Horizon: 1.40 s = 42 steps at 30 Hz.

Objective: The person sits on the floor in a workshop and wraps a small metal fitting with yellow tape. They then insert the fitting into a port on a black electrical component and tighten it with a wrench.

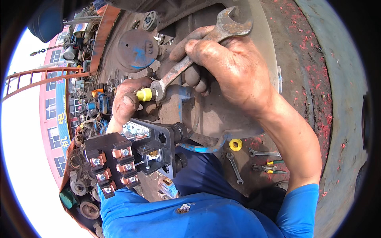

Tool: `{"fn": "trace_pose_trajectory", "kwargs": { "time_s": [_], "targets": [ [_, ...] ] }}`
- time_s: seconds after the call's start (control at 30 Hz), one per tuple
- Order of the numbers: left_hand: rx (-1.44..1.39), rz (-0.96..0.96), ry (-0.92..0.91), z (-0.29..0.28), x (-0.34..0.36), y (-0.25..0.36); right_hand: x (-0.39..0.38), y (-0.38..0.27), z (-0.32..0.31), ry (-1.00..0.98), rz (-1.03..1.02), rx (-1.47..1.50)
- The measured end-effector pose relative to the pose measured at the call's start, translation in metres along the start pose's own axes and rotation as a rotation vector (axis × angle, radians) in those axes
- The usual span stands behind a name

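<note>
My right hand [238, 73] is closed around an open-ended wrench [174, 74], its large rusty jaw sticking out above the fingers. The wrench's smaller end reaches down left to a fitting with a yellow-wrapped part [144, 95]. Pinched around that yellow fitting are the thumb and fingers of my left hand [127, 101], and the wrench jaw sits right beside it. Whether the jaw grips the fitting, I cannot tell. Below my left hand, a black switch block [154, 137] with copper screw terminals hides part of my left forearm.
Behind the hands is a dusty machine with a round brown cover [137, 49] and a bent blue pipe [206, 149]. On the ground lie a yellow tape roll [235, 145], two wrenches [235, 168] and pliers [264, 168]. Piled machine parts [85, 170] line the left side.
</note>
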<state>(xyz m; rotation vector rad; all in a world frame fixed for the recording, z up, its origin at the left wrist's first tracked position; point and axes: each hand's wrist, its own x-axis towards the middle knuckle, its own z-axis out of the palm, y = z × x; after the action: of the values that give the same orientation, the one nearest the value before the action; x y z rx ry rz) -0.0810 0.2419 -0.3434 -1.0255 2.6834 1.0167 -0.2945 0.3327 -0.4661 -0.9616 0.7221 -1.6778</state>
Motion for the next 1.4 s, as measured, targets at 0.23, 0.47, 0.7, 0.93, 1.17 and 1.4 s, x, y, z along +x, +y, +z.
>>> {"fn": "trace_pose_trajectory", "kwargs": {
  "time_s": [0.23, 0.47, 0.7, 0.93, 1.17, 1.4],
  "targets": [
    [-0.005, -0.002, 0.029, -0.002, -0.008, -0.014, -0.062, 0.023, 0.021, -0.018, -0.642, -0.153],
    [-0.022, 0.027, 0.038, -0.003, -0.012, -0.029, -0.061, 0.000, 0.004, 0.176, -0.064, 0.302],
    [-0.101, 0.005, 0.019, 0.001, -0.007, -0.023, -0.008, -0.002, -0.004, 0.032, 0.232, 0.290],
    [-0.106, -0.095, 0.029, 0.002, -0.013, -0.013, 0.008, 0.004, -0.001, -0.024, -0.051, 0.028],
    [-0.003, 0.002, 0.059, -0.006, -0.023, -0.035, -0.048, 0.017, 0.023, 0.069, -0.472, -0.053],
    [-0.045, 0.014, -0.001, -0.003, -0.011, -0.027, -0.074, 0.016, 0.016, 0.089, -0.458, 0.017]
  ]
}}
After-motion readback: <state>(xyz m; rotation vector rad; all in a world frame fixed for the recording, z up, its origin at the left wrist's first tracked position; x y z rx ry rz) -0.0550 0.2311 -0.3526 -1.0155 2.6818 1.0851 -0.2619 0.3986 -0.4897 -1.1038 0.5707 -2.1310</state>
